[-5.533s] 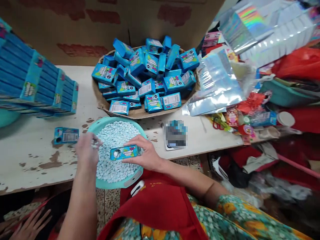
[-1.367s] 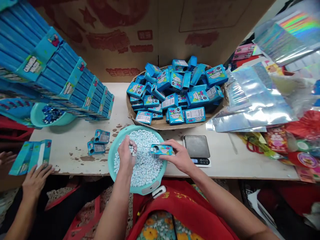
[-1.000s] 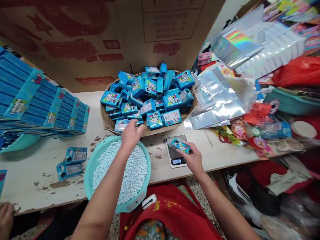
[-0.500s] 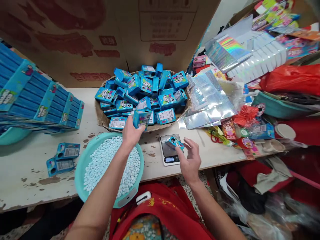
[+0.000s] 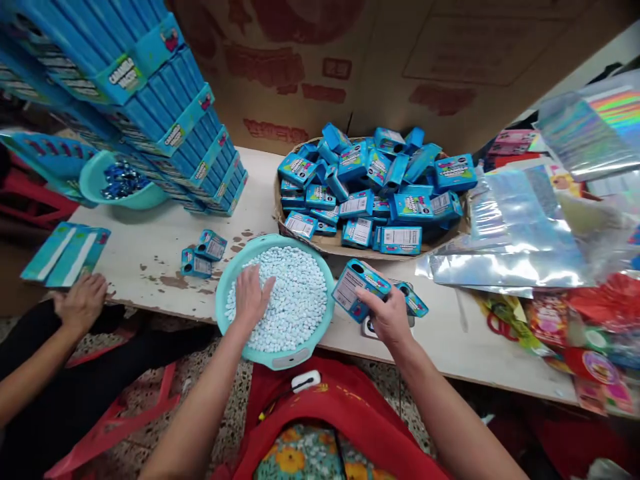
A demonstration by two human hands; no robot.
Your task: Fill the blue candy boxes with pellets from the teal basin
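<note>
My left hand (image 5: 253,297) rests on the pale candies (image 5: 295,293) in a turquoise basin (image 5: 223,280), fingers extended and holding nothing. A blue candy box (image 5: 356,293) with a round dark hole in its top end is gripped by my right hand (image 5: 393,320), tilted beside the basin's right rim. Partly behind that hand is another blue box (image 5: 414,300). A kitchen scale (image 5: 369,328) is mostly covered by my right hand and the box. Beyond, a cut-down carton (image 5: 277,217) holds many similar blue boxes (image 5: 357,203).
Two blue boxes (image 5: 203,253) lie left of the basin. Tall stacks of blue packs (image 5: 175,137) stand farther left. A co-worker's hand (image 5: 83,300) touches a flat teal carton (image 5: 65,253). Silvery sheets (image 5: 510,260) and colourful packets (image 5: 547,320) cover the right side.
The view has swung left. My left hand has let go of its box and moved down onto the candies. My right hand has left the box at the scale and now holds another.
</note>
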